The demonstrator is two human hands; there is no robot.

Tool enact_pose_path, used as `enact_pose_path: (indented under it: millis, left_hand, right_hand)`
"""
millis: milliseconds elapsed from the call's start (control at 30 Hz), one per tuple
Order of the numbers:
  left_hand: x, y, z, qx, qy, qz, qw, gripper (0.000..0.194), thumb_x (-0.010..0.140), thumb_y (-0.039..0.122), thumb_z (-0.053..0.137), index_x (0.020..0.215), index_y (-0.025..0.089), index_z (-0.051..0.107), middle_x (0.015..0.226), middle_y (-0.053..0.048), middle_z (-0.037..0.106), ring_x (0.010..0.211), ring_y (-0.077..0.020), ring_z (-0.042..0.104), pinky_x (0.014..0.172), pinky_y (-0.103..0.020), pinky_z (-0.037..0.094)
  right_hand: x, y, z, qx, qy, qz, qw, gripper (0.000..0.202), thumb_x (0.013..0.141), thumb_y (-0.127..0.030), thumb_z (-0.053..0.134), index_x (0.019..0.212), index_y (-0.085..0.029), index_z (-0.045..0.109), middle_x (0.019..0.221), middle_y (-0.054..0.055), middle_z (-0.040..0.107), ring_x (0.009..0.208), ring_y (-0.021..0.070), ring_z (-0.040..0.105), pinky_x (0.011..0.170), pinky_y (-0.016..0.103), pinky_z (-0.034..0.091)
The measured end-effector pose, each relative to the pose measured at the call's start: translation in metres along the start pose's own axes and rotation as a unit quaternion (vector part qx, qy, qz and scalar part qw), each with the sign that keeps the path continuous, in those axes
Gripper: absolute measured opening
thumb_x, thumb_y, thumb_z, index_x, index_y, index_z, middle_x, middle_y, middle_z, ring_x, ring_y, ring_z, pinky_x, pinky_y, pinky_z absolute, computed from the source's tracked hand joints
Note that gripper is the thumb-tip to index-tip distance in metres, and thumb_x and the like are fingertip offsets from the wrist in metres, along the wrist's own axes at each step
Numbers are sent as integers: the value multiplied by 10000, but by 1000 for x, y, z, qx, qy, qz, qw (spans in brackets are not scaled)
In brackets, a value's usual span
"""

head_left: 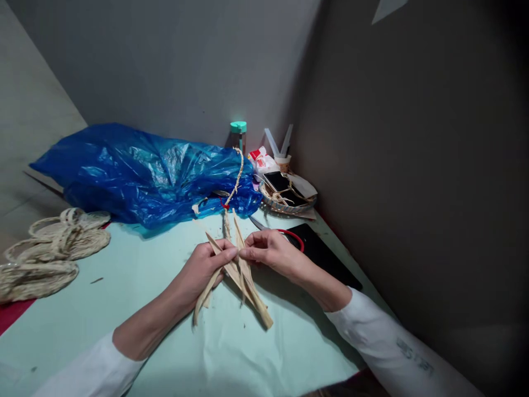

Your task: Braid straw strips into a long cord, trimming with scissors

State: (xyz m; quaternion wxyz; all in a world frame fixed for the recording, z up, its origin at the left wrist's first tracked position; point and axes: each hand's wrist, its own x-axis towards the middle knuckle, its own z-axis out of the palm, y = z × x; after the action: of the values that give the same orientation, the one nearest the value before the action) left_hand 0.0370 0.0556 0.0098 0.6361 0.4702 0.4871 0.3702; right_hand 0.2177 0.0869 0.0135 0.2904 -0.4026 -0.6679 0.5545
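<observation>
Several dry, tan plant-fibre strips (257,302) fan out between my two hands over the table. My left hand (209,262) pinches the strips near their middle, thumb on top. From the right, my right hand (268,251) holds a strip between thumb and fingertips, almost touching the left thumb. A braided cord (238,176) of the same pale fibre runs away from the strips, past a red tie (224,204), and up over a blue plastic bag. Red-handled scissors (294,238) lie just beyond my right hand, partly hidden by it.
The blue plastic bag (136,171) spreads along the back. Woven sandals (68,237) lie at the left. A basket (285,205) holding a phone, a green-lidded jar (238,132) and a small cup (282,161) stand by the wall. A black flat board (326,256) lies right.
</observation>
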Motion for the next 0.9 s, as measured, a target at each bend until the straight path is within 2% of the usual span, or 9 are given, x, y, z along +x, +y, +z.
enact_pose_path:
  millis: [67,233,433,567,667,733,800,833,900]
  left_hand:
    - [0,-1,0,4,9,6,1000,297,778,431,656,712,165,540,436,104,341,385,-44,228,394,-186,138]
    - [1,-3,-1,8,24,24,999,278,752,395,690,710,146,573,598,31,559,526,-77,469,506,-173,351]
    - [2,-2,1,-27,6,6,1000,242,708,333,732,713,139,587,493,73,472,395,-24,279,390,-163,172]
    - [2,-3,1,-15,11,-8,1000,242,736,358,713,759,153,586,481,90,406,385,-23,252,383,-168,136]
    - [1,-3,-1,-11,15,-16,1000,247,714,339,733,753,157,570,515,87,407,400,-23,265,393,-171,148]
    - [0,-3,-2,-18,6,-14,1000,244,699,319,745,765,155,577,559,72,446,439,-33,322,416,-168,198]
    - [-1,-3,-2,-18,0,-7,1000,230,700,304,743,782,152,591,599,54,488,501,-52,398,462,-166,271]
    - [-2,-3,-2,-10,0,-3,1000,218,705,299,737,786,152,597,610,48,500,528,-61,423,484,-169,296]
    - [-2,-3,-1,16,9,8,1000,197,715,292,727,781,154,604,613,47,514,555,-70,448,512,-175,321]
  right_hand:
    - [1,1,1,-42,12,-4,999,317,764,-442,664,695,-140,599,591,-31,513,558,89,432,529,219,311]
    - [-4,-1,3,-66,-13,9,998,325,795,-439,627,681,-136,608,573,-29,506,536,84,402,508,225,280]
    - [-5,-4,6,-103,-23,-16,994,258,854,-324,529,673,-148,582,563,-29,504,520,79,421,513,212,301]
    - [-14,-21,-27,-181,29,-48,982,194,859,-300,507,807,-149,617,618,-20,531,531,96,448,523,220,323]
    - [-32,-33,-74,-324,190,-68,924,153,845,-224,495,838,-148,627,772,46,629,673,154,540,600,252,359]
    - [-43,-36,-97,-446,297,-11,844,148,830,-190,496,823,-150,638,782,85,643,674,185,550,599,279,340]
    - [-48,-38,-102,-523,371,20,767,160,830,-176,498,871,-135,646,837,137,650,696,213,565,604,299,340]
    - [-47,-39,-96,-535,382,6,754,175,837,-176,498,918,-125,646,886,158,652,722,223,575,619,305,352]
    - [-39,-40,-69,-505,336,-75,791,213,868,-190,494,1014,-122,633,993,166,653,800,224,591,681,306,385]
